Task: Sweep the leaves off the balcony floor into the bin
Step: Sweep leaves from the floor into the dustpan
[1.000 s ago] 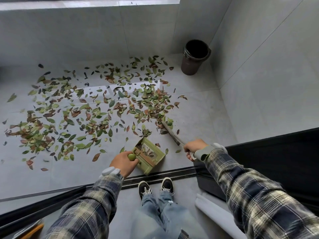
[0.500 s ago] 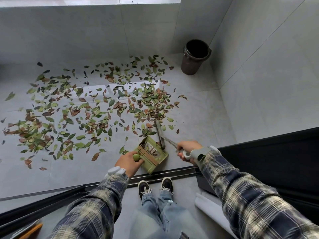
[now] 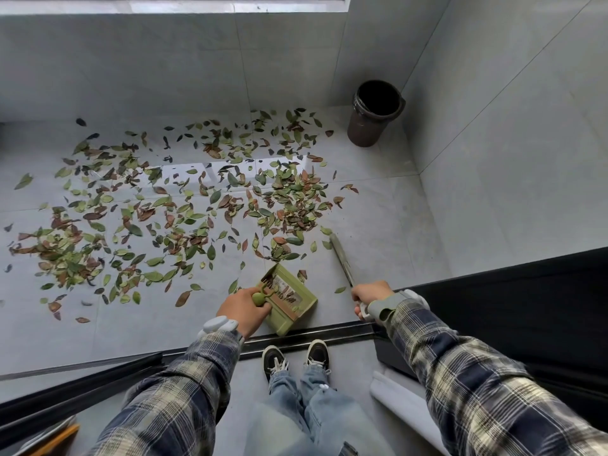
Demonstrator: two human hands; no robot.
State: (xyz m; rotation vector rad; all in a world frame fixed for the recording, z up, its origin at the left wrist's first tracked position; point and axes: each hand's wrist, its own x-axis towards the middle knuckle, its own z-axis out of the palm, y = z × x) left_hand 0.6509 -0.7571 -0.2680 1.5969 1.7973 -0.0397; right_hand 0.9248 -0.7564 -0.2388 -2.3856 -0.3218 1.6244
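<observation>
Leaves (image 3: 289,205) are light and scatter easily; left hand (image 3: 243,311) grips the pan (image 3: 292,301) handle, right hand (image 3: 370,296) grips the stiff brush (image 3: 342,261), at the floor's (image 3: 388,232) near edge

Your dustpan (image 3: 289,299) sits just ahead of your shoes (image 3: 274,358), beyond the door track (image 3: 329,335), with your left hand (image 3: 243,311) on its handle. To its right, your right hand (image 3: 371,295) holds the brush (image 3: 341,260), whose far end seems to touch the floor (image 3: 378,225). Leaves (image 3: 197,218) spread ahead and leftward; the bin (image 3: 375,116) stands far right.
</observation>
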